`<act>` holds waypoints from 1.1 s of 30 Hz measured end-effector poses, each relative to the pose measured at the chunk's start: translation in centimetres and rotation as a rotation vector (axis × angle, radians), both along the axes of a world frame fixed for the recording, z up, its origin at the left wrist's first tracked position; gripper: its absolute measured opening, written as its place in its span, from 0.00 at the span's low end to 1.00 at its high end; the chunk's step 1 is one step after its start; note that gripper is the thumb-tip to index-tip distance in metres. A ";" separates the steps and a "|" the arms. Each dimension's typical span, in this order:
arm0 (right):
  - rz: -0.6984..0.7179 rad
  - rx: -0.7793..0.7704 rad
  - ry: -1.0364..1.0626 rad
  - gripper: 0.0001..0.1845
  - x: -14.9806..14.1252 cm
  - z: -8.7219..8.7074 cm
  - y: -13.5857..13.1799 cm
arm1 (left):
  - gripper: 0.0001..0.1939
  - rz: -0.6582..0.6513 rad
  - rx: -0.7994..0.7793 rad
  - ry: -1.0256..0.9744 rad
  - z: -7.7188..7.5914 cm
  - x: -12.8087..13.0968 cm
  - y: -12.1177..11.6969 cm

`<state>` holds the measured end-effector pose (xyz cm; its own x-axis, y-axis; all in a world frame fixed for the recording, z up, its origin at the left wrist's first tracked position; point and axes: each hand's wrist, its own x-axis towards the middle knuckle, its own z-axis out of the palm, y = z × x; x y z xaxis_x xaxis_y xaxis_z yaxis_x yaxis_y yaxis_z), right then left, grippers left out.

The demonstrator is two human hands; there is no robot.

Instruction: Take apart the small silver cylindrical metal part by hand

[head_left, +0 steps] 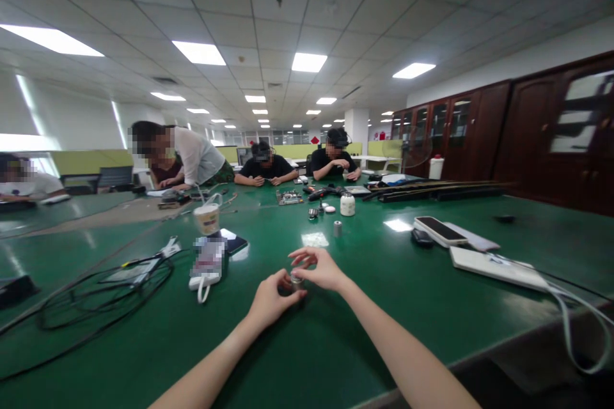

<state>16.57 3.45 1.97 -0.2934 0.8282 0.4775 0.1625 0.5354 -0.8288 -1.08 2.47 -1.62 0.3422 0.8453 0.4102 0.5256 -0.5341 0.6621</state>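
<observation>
A small silver metal cylinder (297,284) stands on the green tabletop (345,345) in front of me. My left hand (269,299) is closed around its side, thumb in front. From the right, my right hand (324,268) reaches over its top, with the thumb and fingers bent at the upper rim. Whether those fingertips grip a separate small part is hidden. A similar grey cylinder (338,228) stands farther back, near a small clear plastic sheet or bag (314,239).
A white jar (347,206) and small metal parts (313,213) sit beyond. To the left are a cup (207,220), a power bank (209,262) and black cables (110,300). Phones (439,231) and a white flat device (496,267) lie right. Several people work across the table.
</observation>
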 end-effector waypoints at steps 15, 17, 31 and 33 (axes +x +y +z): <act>0.141 -0.028 0.010 0.28 0.7 0.2 0.2 | 0.16 0.008 0.012 -0.001 -0.3 -0.1 0.3; 0.142 -0.029 -0.012 0.26 0.5 0.2 0.0 | 0.16 0.005 0.010 0.001 -0.3 -0.1 0.2; -0.008 0.029 0.030 0.23 -0.8 -0.9 0.1 | 0.16 0.024 0.014 0.008 -0.4 0.0 0.3; -0.013 0.025 0.036 0.23 -0.9 -1.0 0.2 | 0.16 0.028 0.015 0.009 -0.4 0.0 0.3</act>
<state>15.70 3.61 1.02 -0.2649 0.8197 0.5079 0.1404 0.5539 -0.8207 -1.06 2.77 -2.01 0.3225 0.8482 0.4201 0.5462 -0.5292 0.6493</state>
